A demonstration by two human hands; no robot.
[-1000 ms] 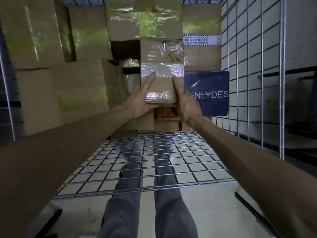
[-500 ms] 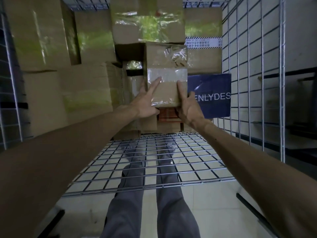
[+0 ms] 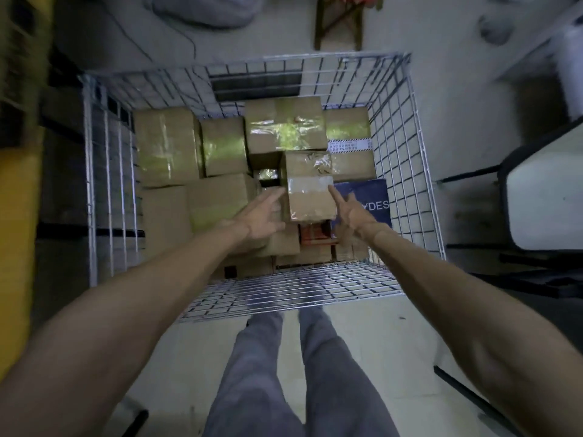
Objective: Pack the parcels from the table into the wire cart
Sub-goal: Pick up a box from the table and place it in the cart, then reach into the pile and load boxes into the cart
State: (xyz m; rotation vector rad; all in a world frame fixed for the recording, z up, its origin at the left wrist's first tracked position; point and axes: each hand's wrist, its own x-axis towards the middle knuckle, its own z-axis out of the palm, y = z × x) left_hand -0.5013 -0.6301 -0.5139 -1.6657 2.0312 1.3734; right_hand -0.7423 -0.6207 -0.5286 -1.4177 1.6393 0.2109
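A taped brown parcel [image 3: 310, 190] lies on top of the other boxes inside the wire cart [image 3: 94, 171]. My left hand [image 3: 263, 220] hovers just left of it with fingers spread and straight, holding nothing. My right hand [image 3: 348, 212] is just right of it, index finger stretched towards the parcel's edge, over a dark blue box [image 3: 370, 197] with white letters. Several cardboard parcels [image 3: 167, 146] fill the cart's far and left parts.
The cart's near wire panel [image 3: 290, 294] lies folded down towards my legs [image 3: 284, 373]. A white table [image 3: 549, 190] with dark legs stands at the right. A yellow object [image 3: 15, 247] is at the left; a wooden stool [image 3: 339, 23] stands beyond the cart.
Both hands have let go of the taped parcel and drawn back a little; it now rests on the stack. The view has pulled up and back, showing the whole cart.
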